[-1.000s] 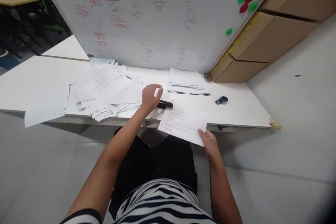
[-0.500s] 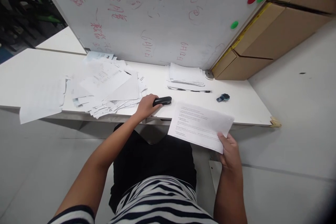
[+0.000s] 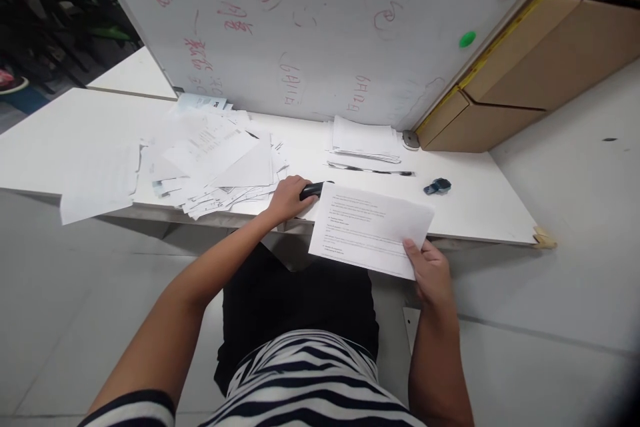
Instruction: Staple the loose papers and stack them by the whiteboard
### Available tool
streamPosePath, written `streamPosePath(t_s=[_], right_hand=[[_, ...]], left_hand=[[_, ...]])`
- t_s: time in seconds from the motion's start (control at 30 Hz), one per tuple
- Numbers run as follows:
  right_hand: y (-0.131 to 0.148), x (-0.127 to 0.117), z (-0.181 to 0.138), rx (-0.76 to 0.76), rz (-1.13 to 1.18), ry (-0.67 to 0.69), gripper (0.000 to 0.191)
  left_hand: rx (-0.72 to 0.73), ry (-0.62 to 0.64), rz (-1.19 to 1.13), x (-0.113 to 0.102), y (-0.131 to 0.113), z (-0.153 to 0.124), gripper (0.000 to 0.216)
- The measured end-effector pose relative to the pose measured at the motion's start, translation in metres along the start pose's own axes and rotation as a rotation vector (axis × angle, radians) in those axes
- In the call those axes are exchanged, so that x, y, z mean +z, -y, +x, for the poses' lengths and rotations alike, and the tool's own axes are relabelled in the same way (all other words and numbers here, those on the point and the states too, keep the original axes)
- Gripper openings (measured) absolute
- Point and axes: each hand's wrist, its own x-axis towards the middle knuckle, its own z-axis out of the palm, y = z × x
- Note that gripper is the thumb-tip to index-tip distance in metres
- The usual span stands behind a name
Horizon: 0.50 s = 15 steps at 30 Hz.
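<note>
My left hand (image 3: 287, 197) is closed around a black stapler (image 3: 313, 190) at the front of the white table (image 3: 480, 210). My right hand (image 3: 427, 270) pinches the lower right corner of a printed sheet of paper (image 3: 367, 227), held just above the table's front edge. The sheet's upper left corner covers part of the stapler's tip.
A loose heap of papers (image 3: 210, 163) lies left of my left hand, and one sheet (image 3: 97, 183) hangs over the table edge. A neat paper stack (image 3: 365, 140), a pen (image 3: 373, 170) and a small dark object (image 3: 437, 185) lie further back. A whiteboard (image 3: 300, 20) and cardboard boxes (image 3: 530, 67) stand behind.
My left hand came down from above the table and closed on the stapler. My right hand swung the sheet out to the right, then brought it back over the stapler's tip.
</note>
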Motion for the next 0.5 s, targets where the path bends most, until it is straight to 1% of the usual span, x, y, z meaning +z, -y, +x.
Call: streamPosePath(t_s=[0.1,0.3,0.5], right_hand=[[0.0,-0.001,-0.002,-0.004,0.039,0.004,0.042],[-0.008,-0.004,0.0,-0.002,-0.005,-0.022,0.043],[-0.011,-0.003,0.0,0.006,0.01,-0.027,0.043]], left_hand=[[-0.009,0.002,0.009,0.001,0.002,0.002,0.026],[-0.008,0.027,0.024,0.001,0.002,0.003,0.024],[-0.01,0.04,0.023,0.002,0.002,0.003,0.025]])
